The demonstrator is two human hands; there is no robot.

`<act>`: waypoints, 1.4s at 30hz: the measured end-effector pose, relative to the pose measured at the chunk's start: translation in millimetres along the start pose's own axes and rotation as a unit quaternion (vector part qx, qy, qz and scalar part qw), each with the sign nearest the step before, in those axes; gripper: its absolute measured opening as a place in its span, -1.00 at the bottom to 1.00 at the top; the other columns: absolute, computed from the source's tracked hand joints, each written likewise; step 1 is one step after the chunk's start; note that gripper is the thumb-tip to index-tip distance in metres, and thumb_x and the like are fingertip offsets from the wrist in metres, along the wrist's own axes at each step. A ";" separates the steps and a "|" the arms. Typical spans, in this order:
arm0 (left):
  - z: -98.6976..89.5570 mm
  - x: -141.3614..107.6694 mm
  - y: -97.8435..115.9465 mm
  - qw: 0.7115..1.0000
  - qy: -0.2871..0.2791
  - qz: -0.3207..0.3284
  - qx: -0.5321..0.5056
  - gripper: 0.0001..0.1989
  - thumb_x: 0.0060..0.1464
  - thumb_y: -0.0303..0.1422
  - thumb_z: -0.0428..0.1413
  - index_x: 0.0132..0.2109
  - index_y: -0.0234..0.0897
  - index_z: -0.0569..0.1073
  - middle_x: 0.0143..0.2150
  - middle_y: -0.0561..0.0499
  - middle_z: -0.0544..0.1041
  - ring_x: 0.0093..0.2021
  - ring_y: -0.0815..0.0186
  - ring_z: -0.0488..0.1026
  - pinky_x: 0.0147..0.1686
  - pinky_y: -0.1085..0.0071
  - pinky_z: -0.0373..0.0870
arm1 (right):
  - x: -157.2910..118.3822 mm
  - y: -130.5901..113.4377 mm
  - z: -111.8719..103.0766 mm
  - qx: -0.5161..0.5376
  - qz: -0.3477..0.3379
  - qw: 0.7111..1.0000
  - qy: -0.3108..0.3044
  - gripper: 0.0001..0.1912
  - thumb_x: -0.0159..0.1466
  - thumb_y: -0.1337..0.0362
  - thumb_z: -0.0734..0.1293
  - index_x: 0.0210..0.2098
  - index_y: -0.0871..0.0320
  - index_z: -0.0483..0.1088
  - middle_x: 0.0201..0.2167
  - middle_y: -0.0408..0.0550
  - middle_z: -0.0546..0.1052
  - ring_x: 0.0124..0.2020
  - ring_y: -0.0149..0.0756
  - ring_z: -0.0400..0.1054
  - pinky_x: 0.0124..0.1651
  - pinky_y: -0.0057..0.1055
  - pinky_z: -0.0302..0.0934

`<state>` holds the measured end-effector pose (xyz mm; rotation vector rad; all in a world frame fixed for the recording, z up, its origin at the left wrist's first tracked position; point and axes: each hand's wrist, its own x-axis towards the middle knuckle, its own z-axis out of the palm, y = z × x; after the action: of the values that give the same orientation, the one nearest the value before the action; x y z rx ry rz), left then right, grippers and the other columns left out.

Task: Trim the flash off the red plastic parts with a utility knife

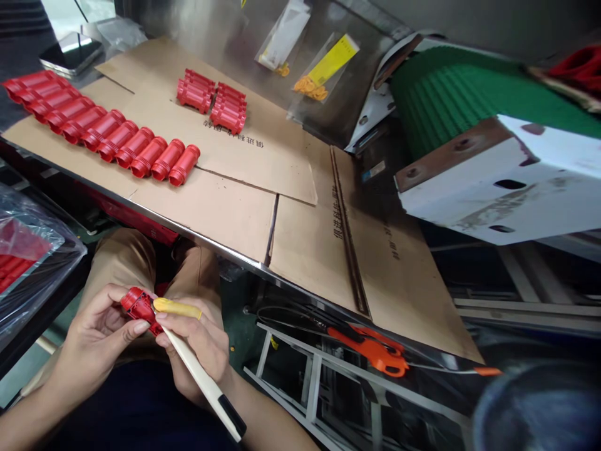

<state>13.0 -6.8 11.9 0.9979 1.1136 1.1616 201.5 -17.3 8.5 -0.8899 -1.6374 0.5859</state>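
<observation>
Above my lap, my left hand (pixel 101 326) pinches a short red plastic tube (pixel 138 304) between thumb and fingers. My right hand (pixel 200 344) is closed around a slim cream-handled tool (pixel 195 369) with a black end. A yellow finger cot (pixel 176 307) covers my right index finger. The tool's working tip is hidden behind my fingers, close against the tube. On the cardboard-covered bench, a slanting row of similar red tubes (pixel 115 138) lies side by side. Farther back are two small clusters of red parts (pixel 211 100).
Cardboard sheets (pixel 310 232) cover the bench. Orange-handled cutters (pixel 375 354) hang at its front edge above a metal frame (pixel 312 388). A white metal bracket (pixel 498 188) with green ribbed material stands right. A phone (pixel 71 55) lies back left; a plastic-lined bin (pixel 32 263) holds red parts.
</observation>
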 end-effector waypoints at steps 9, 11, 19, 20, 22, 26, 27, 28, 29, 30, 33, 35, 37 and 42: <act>-4.7 -6.0 -9.5 0.998 0.018 -0.044 -0.042 -0.80 0.13 -0.36 0.53 -0.17 -0.12 0.68 -0.17 0.01 0.71 -0.14 0.23 0.67 -0.04 0.40 0.65 | -3.4 -4.8 -1.4 0.009 0.023 1.000 0.013 -0.75 0.54 0.39 0.37 0.17 0.17 0.56 -0.03 0.17 0.76 0.04 -0.04 0.71 0.12 -0.08 0.65; -3.8 -5.0 -8.9 0.998 0.019 -0.044 -0.046 -0.79 0.13 -0.34 0.54 -0.16 -0.13 0.68 -0.17 0.00 0.71 -0.16 0.22 0.67 -0.06 0.39 0.65 | -2.2 -4.5 -3.7 0.020 0.035 0.999 0.008 -0.78 0.55 0.35 0.39 0.16 0.14 0.57 -0.04 0.14 0.77 0.03 -0.06 0.72 0.12 -0.10 0.65; -2.3 -1.1 -2.9 1.000 0.006 -0.018 -0.006 -0.83 0.16 -0.33 0.51 -0.17 -0.10 0.69 -0.21 0.02 0.71 -0.19 0.24 0.67 -0.10 0.42 0.64 | 0.6 -4.2 -4.5 0.014 0.038 0.999 0.007 -0.81 0.62 0.22 0.35 0.11 0.14 0.58 -0.04 0.14 0.77 0.01 -0.07 0.73 0.08 -0.12 0.66; -2.4 -1.0 -3.1 1.000 0.005 -0.017 -0.005 -0.83 0.16 -0.34 0.51 -0.16 -0.10 0.69 -0.21 0.02 0.71 -0.19 0.24 0.67 -0.10 0.42 0.64 | 0.7 -4.4 -4.5 0.014 0.039 0.999 0.004 -0.81 0.62 0.22 0.35 0.11 0.14 0.58 -0.03 0.15 0.77 0.02 -0.08 0.72 0.09 -0.13 0.66; -2.7 -1.2 -3.8 1.000 0.004 -0.015 -0.005 -0.84 0.17 -0.34 0.51 -0.16 -0.10 0.69 -0.21 0.02 0.71 -0.19 0.24 0.68 -0.10 0.42 0.65 | 0.7 -4.8 -4.7 0.019 0.041 0.999 0.003 -0.80 0.62 0.23 0.36 0.11 0.15 0.58 -0.02 0.15 0.77 0.03 -0.09 0.72 0.11 -0.13 0.65; -3.5 -2.3 -5.1 1.000 -0.001 -0.012 0.001 -0.84 0.18 -0.36 0.50 -0.15 -0.10 0.69 -0.21 0.02 0.70 -0.19 0.23 0.68 -0.09 0.41 0.66 | 1.2 -4.8 -5.6 0.028 0.044 0.999 0.003 -0.80 0.61 0.26 0.36 0.12 0.18 0.59 -0.01 0.18 0.76 0.04 -0.10 0.71 0.14 -0.14 0.64; -3.9 -2.5 -5.1 1.000 -0.003 -0.012 0.003 -0.84 0.18 -0.36 0.49 -0.15 -0.10 0.69 -0.22 0.02 0.70 -0.19 0.23 0.68 -0.09 0.41 0.66 | 1.4 -4.7 -5.8 0.029 0.044 0.999 0.002 -0.80 0.61 0.26 0.36 0.11 0.19 0.58 0.00 0.19 0.76 0.05 -0.10 0.70 0.15 -0.14 0.64; -4.3 -2.7 -4.9 1.000 -0.004 -0.011 0.005 -0.84 0.19 -0.37 0.49 -0.14 -0.09 0.69 -0.21 0.03 0.70 -0.19 0.24 0.68 -0.09 0.42 0.66 | 1.6 -4.7 -6.0 0.030 0.043 0.999 0.000 -0.80 0.62 0.26 0.36 0.11 0.19 0.58 0.00 0.20 0.76 0.05 -0.09 0.70 0.14 -0.15 0.64; -4.6 -2.8 -4.7 1.000 -0.005 -0.009 0.006 -0.84 0.20 -0.37 0.49 -0.14 -0.09 0.69 -0.21 0.03 0.70 -0.19 0.25 0.68 -0.09 0.42 0.66 | 1.8 -4.7 -6.2 0.030 0.041 0.999 -0.002 -0.80 0.62 0.25 0.35 0.11 0.19 0.58 -0.01 0.19 0.76 0.06 -0.09 0.70 0.14 -0.15 0.64; -4.8 -2.7 -4.4 1.000 -0.007 -0.008 0.007 -0.85 0.20 -0.37 0.48 -0.13 -0.09 0.69 -0.21 0.03 0.70 -0.19 0.25 0.69 -0.10 0.43 0.66 | 1.8 -4.7 -6.4 0.031 0.039 0.999 -0.005 -0.80 0.62 0.25 0.35 0.11 0.19 0.58 -0.01 0.19 0.76 0.06 -0.10 0.70 0.13 -0.15 0.64; -3.8 -1.5 -3.4 1.000 -0.007 0.000 0.008 -0.84 0.21 -0.37 0.48 -0.12 -0.08 0.69 -0.19 0.04 0.71 -0.18 0.27 0.70 -0.09 0.45 0.66 | 1.6 -4.6 -6.8 0.029 0.032 0.999 -0.006 -0.80 0.63 0.24 0.34 0.12 0.18 0.56 -0.04 0.17 0.76 0.05 -0.09 0.70 0.12 -0.13 0.64; -1.3 -0.1 -3.0 1.000 -0.008 0.009 0.014 -0.84 0.21 -0.38 0.48 -0.12 -0.07 0.69 -0.19 0.05 0.72 -0.18 0.29 0.71 -0.09 0.48 0.66 | 1.8 -4.0 -7.5 0.025 0.039 0.999 -0.005 -0.81 0.63 0.25 0.34 0.11 0.19 0.55 -0.04 0.18 0.75 0.06 -0.09 0.69 0.14 -0.11 0.64; 2.0 1.3 -3.1 0.999 -0.004 0.029 0.019 -0.85 0.21 -0.38 0.47 -0.13 -0.07 0.69 -0.22 0.07 0.73 -0.21 0.31 0.72 -0.12 0.53 0.66 | 2.9 -2.7 -8.4 0.017 0.040 0.999 -0.019 -0.83 0.61 0.28 0.35 0.12 0.18 0.53 -0.04 0.18 0.74 0.07 -0.07 0.68 0.15 -0.07 0.63; 5.0 2.0 -6.2 0.998 0.010 0.049 0.022 -0.87 0.22 -0.36 0.47 -0.13 -0.09 0.70 -0.24 0.08 0.73 -0.25 0.36 0.73 -0.17 0.59 0.65 | 5.3 1.1 -8.8 -0.076 -0.050 0.993 -0.071 -0.80 0.54 0.43 0.37 0.13 0.25 0.49 -0.05 0.29 0.72 0.01 0.00 0.65 0.03 -0.05 0.65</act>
<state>19.0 -5.8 6.5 1.0876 1.1202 1.2329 209.8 -13.1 13.0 -0.8865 -1.8640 0.4692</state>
